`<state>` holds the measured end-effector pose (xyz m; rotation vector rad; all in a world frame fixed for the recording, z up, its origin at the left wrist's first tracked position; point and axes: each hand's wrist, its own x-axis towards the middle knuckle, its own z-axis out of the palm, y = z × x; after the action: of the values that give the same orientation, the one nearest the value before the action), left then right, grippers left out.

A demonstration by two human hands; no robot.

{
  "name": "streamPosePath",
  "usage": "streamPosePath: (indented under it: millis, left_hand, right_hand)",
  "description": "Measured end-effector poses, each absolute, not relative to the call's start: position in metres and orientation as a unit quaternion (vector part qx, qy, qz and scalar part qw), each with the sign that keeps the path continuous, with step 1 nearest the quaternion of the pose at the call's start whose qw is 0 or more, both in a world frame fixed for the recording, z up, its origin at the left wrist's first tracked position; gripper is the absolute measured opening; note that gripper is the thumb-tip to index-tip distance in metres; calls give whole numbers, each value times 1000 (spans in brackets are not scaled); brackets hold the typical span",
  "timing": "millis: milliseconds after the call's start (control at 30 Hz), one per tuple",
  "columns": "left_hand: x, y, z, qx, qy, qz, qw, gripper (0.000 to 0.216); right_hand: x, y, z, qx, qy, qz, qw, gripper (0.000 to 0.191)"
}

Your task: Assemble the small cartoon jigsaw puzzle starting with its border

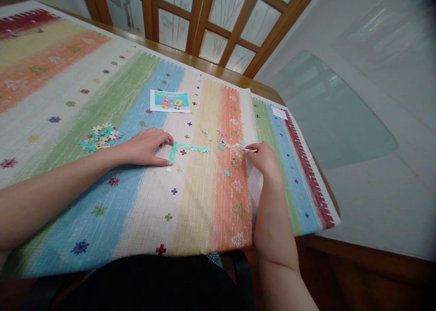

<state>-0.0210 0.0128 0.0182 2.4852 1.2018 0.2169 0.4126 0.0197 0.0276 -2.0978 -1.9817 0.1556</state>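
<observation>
A joined strip of jigsaw pieces (pixel 190 147) forms an L-shaped corner on the striped tablecloth. My left hand (pixel 150 147) rests at its left side, thumb and forefinger apart at the short arm of the L. A pale loose piece (pixel 169 169) lies just below the thumb. To the right, my right hand (pixel 262 157) pinches what looks like a small puzzle piece, mostly hidden by the fingertips. Beside those fingertips lie teal pieces (pixel 242 145). Several loose pieces (pixel 221 140) are scattered between the strip and my right hand, with one teal piece (pixel 227 173) lower down.
A heap of puzzle pieces (pixel 101 137) sits left, beyond my left forearm. Farther back lies a printed reference picture (pixel 170 101) with cartoon figures. A small white paper (pixel 279 113) is near the table's right end. The striped tablecloth (pixel 143 220) covers the table.
</observation>
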Motion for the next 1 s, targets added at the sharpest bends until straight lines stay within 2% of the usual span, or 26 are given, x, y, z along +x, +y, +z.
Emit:
streamPosePath:
  millis: [367,700,867,1000]
  left_hand:
    - [-21,13,19,884,425,77,178,64]
    - [-21,13,19,885,424,75,176,64]
    - [-22,13,18,887,421,75,176,63]
    - [-22,13,17,886,421,80,175,63]
  right_hand:
    - [414,12,38,-705,-673,192,111,7]
    - [396,18,30,-743,-654,67,126,19]
    - [386,19,30,-719,-674,63,156,18]
    - [371,19,30,-637,-740,119,182,15]
